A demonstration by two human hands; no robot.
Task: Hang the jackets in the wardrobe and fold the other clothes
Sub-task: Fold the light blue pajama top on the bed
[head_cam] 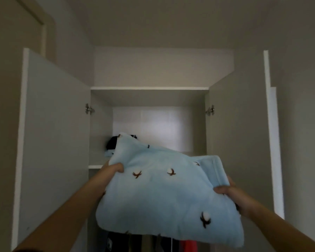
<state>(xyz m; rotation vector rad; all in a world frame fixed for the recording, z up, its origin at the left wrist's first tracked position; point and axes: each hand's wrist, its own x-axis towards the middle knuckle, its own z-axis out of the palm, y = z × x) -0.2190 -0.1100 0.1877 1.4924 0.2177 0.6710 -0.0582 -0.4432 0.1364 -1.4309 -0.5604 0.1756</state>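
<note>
Up come two bare forearms from the bottom of the view, and between them rides the pale-blue fleece (162, 193), folded into a thick pad dotted with cotton-flower motifs. The left hand (115, 169) grips its left edge, thumb curled over the top and the other fingers out of sight beneath. The right hand (229, 194) clamps the right edge the same way, thumb pressed on the layered fold. The fleece is tilted, its far corner raised just in front of the shelf (95, 166) of the open wardrobe (149, 88), but it looks unsupported by the board, carried by the hands alone.

Progress, by my reckoning: this piece is folded and only needs setting down. A dark bundle (112, 143) already sits on that shelf with something pale blue beneath it, and hanging clothes (187, 245) show below, so some hanging seems done.

Hard to say more. The fleece hides most of the shelf and the rail, the light is dim, and any clothes waiting elsewhere lie outside the view.
</note>
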